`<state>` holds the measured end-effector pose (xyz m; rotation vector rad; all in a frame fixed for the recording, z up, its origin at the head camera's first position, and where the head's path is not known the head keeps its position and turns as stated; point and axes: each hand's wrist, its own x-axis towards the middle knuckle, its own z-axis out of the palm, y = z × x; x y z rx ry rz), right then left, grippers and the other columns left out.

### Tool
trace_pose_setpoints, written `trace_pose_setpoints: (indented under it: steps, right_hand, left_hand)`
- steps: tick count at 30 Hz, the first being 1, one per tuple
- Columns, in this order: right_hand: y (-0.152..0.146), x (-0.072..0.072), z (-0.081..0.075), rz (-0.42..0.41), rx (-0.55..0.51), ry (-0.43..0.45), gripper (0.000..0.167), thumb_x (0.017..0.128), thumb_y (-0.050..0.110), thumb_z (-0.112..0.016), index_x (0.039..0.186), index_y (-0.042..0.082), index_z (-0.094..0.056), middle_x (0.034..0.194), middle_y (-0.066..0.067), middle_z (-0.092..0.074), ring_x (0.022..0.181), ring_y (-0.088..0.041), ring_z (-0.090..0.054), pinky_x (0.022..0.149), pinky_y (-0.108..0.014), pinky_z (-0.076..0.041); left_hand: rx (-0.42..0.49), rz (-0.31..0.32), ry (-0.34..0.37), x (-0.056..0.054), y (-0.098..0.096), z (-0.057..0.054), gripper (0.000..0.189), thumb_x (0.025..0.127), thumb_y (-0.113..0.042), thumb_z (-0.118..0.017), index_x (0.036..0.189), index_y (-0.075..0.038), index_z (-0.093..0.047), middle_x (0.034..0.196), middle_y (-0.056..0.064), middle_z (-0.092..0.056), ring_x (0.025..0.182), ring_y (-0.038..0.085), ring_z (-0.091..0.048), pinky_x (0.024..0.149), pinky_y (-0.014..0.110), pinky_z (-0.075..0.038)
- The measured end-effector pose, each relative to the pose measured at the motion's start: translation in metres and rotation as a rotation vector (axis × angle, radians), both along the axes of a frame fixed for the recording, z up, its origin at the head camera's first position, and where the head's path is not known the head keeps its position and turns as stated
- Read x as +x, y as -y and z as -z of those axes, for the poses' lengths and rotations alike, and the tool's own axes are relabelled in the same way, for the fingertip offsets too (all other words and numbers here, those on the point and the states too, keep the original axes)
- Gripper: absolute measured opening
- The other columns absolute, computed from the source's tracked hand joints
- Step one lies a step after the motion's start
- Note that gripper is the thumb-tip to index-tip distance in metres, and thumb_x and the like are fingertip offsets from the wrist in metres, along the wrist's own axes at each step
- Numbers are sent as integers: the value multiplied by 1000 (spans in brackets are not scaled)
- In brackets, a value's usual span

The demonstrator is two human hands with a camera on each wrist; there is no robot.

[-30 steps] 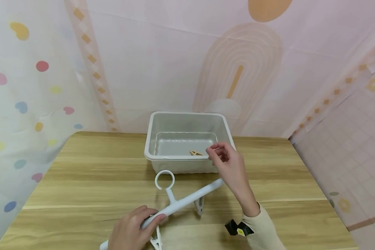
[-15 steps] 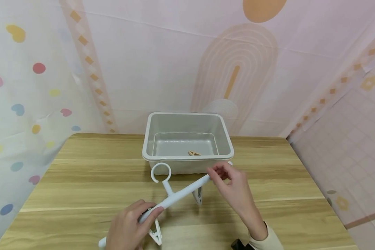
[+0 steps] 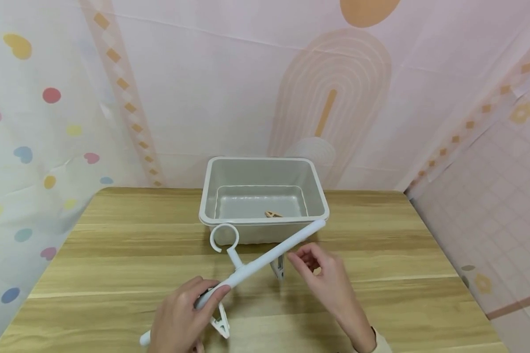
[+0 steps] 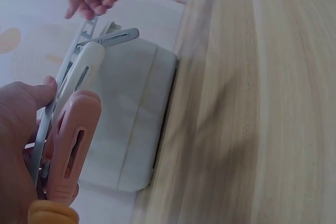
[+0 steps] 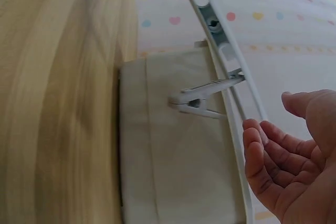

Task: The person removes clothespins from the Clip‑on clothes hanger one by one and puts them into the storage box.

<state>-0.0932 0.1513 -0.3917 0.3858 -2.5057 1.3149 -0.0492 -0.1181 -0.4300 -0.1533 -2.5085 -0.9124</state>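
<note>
L hand (image 3: 181,314), twd the tabletop's (image 3: 380,284) near edge & left of ctr, is clamped on the white clip hanger (image 3: 265,260), thumb on one side of the bar, fingers wrapped round the other. Hanger is held up off the tabletop; short end pokes out left of the L hand, long end slants up & right to the bin's (image 3: 247,234) front R corner in the head view; can't tell if they touch. Hook ring (image 3: 225,226) points twd the far edge.

R hand (image 3: 324,277) holds nothing: fingers loosely bent, thumb apart from them per R wrist cam. It's just beside the hanger's long end, to the right of the grey clip (image 3: 278,267) hanging there.

White clip (image 3: 222,323) hangs by the L hand; pink clip (image 4: 76,148) is next to it, close to the palm, w/ an orange rounded piece (image 4: 52,213) below in L wrist view.

Bin stands at the tabletop's far edge, approx mid-length, w/ a tan clip (image 3: 273,214) inside.
</note>
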Motion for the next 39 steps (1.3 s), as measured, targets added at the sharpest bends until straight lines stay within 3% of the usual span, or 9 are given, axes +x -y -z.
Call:
trace_pose_setpoints:
  steps: [8, 12, 17, 23, 33, 36, 39]
  right_hand:
    - [1, -1, 19, -19, 72, 189, 30, 92, 35, -73, 112, 13, -67, 80, 8, -70, 67, 2, -59, 62, -18, -51]
    - [0, 0, 26, -65, 83, 268, 39, 95, 42, -67, 122, 14, -63, 85, 8, -71, 72, -5, -65, 65, -19, -52]
    - [-3, 1, 33, -160, 55, 330, 40, 101, 43, -58, 125, 11, -60, 91, -3, -74, 77, -16, -69, 66, -21, -52]
    - [-6, 3, 35, -300, -98, 425, 27, 103, 35, -57, 107, 9, -62, 86, -15, -68, 73, -12, -64, 68, -29, -56]
    - [-11, 3, 35, -465, -389, 618, 45, 106, 25, -52, 111, -20, -54, 73, 7, -53, 64, 0, -48, 60, -17, -40]
    - [-11, 3, 34, -468, -425, 650, 48, 106, 27, -52, 111, -20, -52, 71, 9, -53, 61, 0, -47, 58, -17, -37]
    - [-11, 3, 33, -485, -458, 662, 40, 106, 27, -51, 106, -12, -56, 70, 10, -54, 60, 0, -47, 57, -17, -37]
  left_hand:
    - [-5, 10, -78, -2, -2, 0, 11, 79, -35, -85, 83, -34, -76, 65, -27, -49, 55, -12, -39, 48, 13, -31]
    - [12, 24, -68, -1, -5, 1, 11, 78, -35, -85, 82, -35, -75, 65, -27, -48, 54, -12, -38, 48, 11, -30]
    - [19, 33, -58, 0, -7, 2, 11, 78, -36, -86, 83, -34, -76, 66, -28, -49, 55, -12, -39, 48, 11, -30]
    - [31, 35, -49, 1, -7, 3, 11, 78, -35, -86, 83, -34, -76, 66, -28, -50, 55, -12, -39, 49, 11, -30]
    - [-5, 39, -94, 0, -3, 7, 14, 75, -33, -88, 82, -29, -76, 67, -27, -52, 55, -12, -38, 47, 10, -29]
    - [-11, 49, -107, -1, -3, 8, 14, 75, -32, -88, 82, -27, -76, 67, -26, -53, 55, -13, -38, 47, 10, -29]
    - [-10, 63, -118, -1, -2, 8, 15, 75, -31, -88, 82, -26, -76, 66, -26, -52, 55, -13, -38, 46, 10, -29]
